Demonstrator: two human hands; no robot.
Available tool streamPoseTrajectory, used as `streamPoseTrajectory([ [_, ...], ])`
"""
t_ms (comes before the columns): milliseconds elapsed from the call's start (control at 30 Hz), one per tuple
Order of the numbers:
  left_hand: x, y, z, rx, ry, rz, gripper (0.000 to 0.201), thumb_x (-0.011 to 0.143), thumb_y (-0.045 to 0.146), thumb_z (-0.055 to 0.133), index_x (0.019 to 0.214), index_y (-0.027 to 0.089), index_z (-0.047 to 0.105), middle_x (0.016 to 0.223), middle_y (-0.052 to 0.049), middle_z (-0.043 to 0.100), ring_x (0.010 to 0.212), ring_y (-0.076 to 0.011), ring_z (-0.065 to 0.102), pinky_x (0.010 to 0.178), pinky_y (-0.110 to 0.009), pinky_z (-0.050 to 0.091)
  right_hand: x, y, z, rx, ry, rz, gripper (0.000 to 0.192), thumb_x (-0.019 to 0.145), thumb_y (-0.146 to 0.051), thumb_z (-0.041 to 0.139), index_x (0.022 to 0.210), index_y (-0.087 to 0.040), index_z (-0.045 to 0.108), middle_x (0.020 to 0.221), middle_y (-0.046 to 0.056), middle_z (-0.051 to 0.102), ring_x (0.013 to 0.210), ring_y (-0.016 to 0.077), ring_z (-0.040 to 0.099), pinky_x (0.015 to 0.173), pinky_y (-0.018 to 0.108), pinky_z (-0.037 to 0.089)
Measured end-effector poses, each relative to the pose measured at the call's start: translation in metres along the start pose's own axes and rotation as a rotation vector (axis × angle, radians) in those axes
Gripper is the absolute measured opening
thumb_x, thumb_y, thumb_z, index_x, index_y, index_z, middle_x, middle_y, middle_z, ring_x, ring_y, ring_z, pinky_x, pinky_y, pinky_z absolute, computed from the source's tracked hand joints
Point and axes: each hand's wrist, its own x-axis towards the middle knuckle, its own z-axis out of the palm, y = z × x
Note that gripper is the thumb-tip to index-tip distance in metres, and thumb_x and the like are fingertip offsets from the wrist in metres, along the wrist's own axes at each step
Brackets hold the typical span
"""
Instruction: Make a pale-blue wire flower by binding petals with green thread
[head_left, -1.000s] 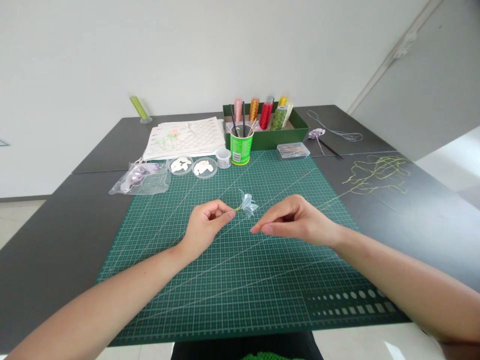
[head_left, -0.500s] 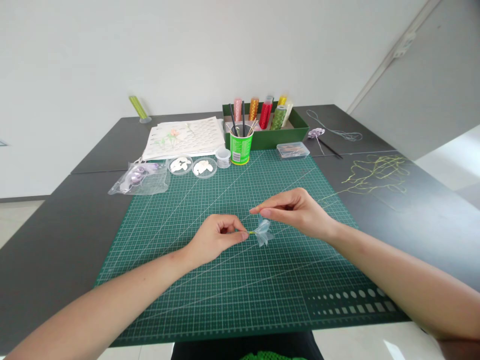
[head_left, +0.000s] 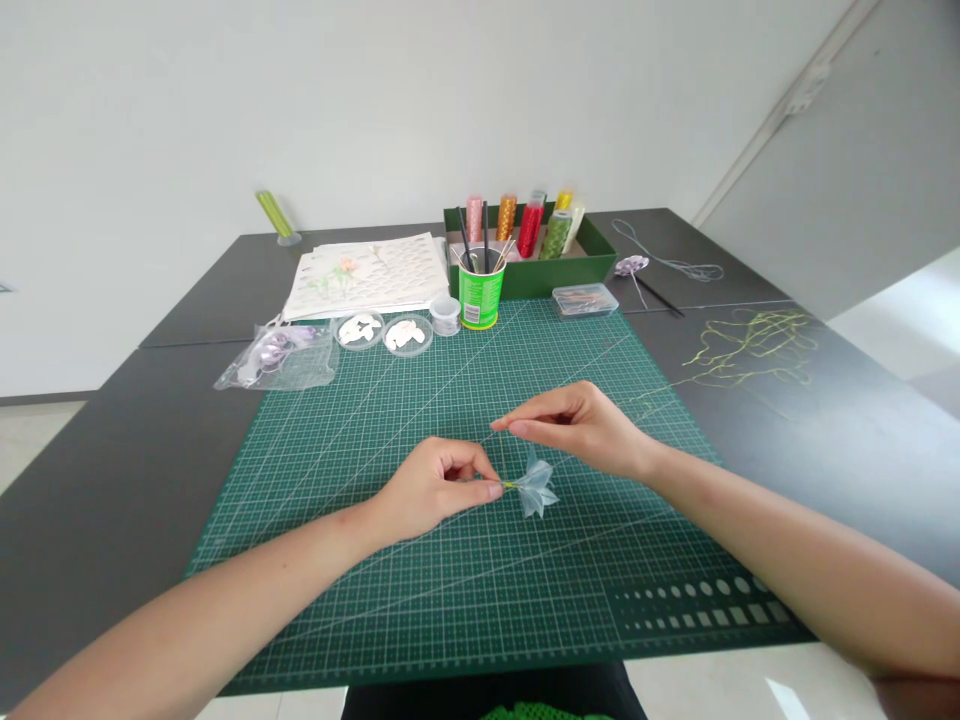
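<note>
A pale blue, translucent fabric flower (head_left: 535, 485) lies sideways over the cutting mat, its petals pointing right. My left hand (head_left: 442, 488) is closed, pinching its thin stem just behind the yellow-green wrapped base. Slightly above and right of the flower, my right hand (head_left: 574, 428) is closed in a pinch, thumb against forefinger, apart from the petals. A fine yellow-green thread (head_left: 667, 386) runs from a loose tangle on the right toward this hand. Between the right fingertips and the stem the thread is barely visible.
A green cutting mat (head_left: 360, 590) covers the table's middle. Behind stand a green can of tools (head_left: 481, 297), a green box (head_left: 529, 280) of thread spools, a clear case (head_left: 585, 300), two dishes of white pieces (head_left: 407, 335) and a plastic bag (head_left: 281, 357). A thread tangle (head_left: 750, 345) lies right.
My left hand has lowered slightly with the flower, whose petals now show more fully. My right hand has shifted a little left, from above the petals to above the stem.
</note>
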Motion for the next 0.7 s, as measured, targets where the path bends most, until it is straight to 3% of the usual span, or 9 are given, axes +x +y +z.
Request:
streamPoseTrajectory([
  [433, -0.002, 0.005, -0.001, -0.023, 0.012, 0.031, 0.023, 0.084, 0.035, 0.072, 0.070, 0.017, 0.067, 0.049, 0.007, 0.041, 0.046, -0.0070, 0.030, 0.044, -0.021, 0.023, 0.005, 0.008, -0.005, -0.089, -0.024, 0.027, 0.040, 0.089, -0.049, 0.066, 0.101, -0.015, 0.082, 0.056, -0.001, 0.053, 0.051, 0.0077, 0.028, 0.046, 0.025, 0.018],
  [600, -0.005, 0.008, -0.002, -0.046, 0.084, 0.102, 0.023, 0.087, 0.032, 0.069, 0.070, 0.017, 0.063, 0.053, 0.006, 0.044, 0.047, -0.0069, 0.036, 0.046, -0.020, 0.029, 0.008, 0.011, -0.006, -0.086, -0.052, 0.021, 0.042, 0.088, -0.050, 0.067, 0.101, -0.013, 0.082, 0.074, 0.006, 0.070, 0.057, 0.0101, 0.044, 0.052, 0.025, 0.031],
  [700, -0.008, 0.006, -0.002, -0.082, 0.109, 0.133, 0.024, 0.090, 0.035, 0.067, 0.074, 0.017, 0.063, 0.060, 0.003, 0.055, 0.045, -0.0067, 0.044, 0.044, -0.020, 0.035, 0.011, 0.012, -0.007, -0.021, -0.102, 0.035, 0.045, 0.088, -0.053, 0.066, 0.100, -0.013, 0.081, 0.081, 0.007, 0.073, 0.064, 0.0125, 0.052, 0.057, 0.026, 0.037],
])
